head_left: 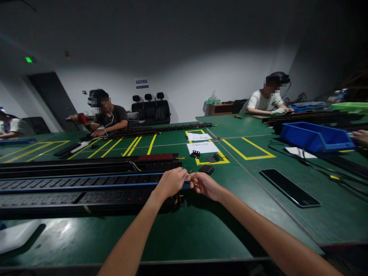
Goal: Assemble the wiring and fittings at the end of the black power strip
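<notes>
Both my hands meet at the right end of a long blue-edged power strip (115,186). My left hand (171,182) is closed over that end, its fingertips bunched together; what they pinch is hidden. Opposite it, my right hand (205,184) is closed, thumb and fingers pinching a thin yellowish wire (192,177) just beyond the strip's end. Along the near side lies a grey and black power strip (112,197), with small metal-looking ends below my left hand. Behind my fingers sits a small black block (206,169).
Black bracket-like parts (212,158) and paper sheets (202,147) lie ahead on the green table (230,230). To the right are a phone (289,188), black cables (313,168) and a blue bin (316,138). Co-workers sit across the table; one holds a red power tool (84,119).
</notes>
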Action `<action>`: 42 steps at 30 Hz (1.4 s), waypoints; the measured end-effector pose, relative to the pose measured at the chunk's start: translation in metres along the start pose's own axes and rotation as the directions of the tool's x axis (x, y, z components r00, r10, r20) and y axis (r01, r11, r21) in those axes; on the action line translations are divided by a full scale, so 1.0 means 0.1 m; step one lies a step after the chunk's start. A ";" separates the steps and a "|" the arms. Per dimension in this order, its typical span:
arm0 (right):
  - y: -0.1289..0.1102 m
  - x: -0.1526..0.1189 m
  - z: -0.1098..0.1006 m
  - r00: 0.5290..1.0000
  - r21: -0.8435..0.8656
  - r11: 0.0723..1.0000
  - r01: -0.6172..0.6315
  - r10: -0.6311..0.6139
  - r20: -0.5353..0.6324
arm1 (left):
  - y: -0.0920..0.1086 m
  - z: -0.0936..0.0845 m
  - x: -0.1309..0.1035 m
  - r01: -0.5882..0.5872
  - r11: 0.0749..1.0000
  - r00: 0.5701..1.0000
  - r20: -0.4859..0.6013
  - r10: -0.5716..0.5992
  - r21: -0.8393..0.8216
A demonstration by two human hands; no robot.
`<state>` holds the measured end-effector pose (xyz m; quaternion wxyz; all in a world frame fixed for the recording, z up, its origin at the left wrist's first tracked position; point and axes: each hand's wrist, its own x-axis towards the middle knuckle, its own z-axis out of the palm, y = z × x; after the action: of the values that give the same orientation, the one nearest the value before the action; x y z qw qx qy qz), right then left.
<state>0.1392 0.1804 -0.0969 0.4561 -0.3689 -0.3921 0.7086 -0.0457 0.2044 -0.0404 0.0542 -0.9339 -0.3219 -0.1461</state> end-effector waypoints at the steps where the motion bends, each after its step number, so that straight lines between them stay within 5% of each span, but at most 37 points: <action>1: 0.00 0.00 0.00 1.000 -0.001 1.000 0.000 0.000 0.000 | 0.00 0.00 0.00 0.001 1.000 1.000 -0.001 -0.001 -0.003; 42: -0.04 -0.02 0.04 1.000 -0.030 0.999 -0.011 0.011 -0.025 | 0.00 0.00 0.00 0.016 0.999 1.000 0.000 -0.016 -0.050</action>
<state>0.1379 0.1789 -0.0918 0.4513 -0.3867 -0.3950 0.7005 -0.0455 0.2042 -0.0400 0.0295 -0.9323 -0.3257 -0.1546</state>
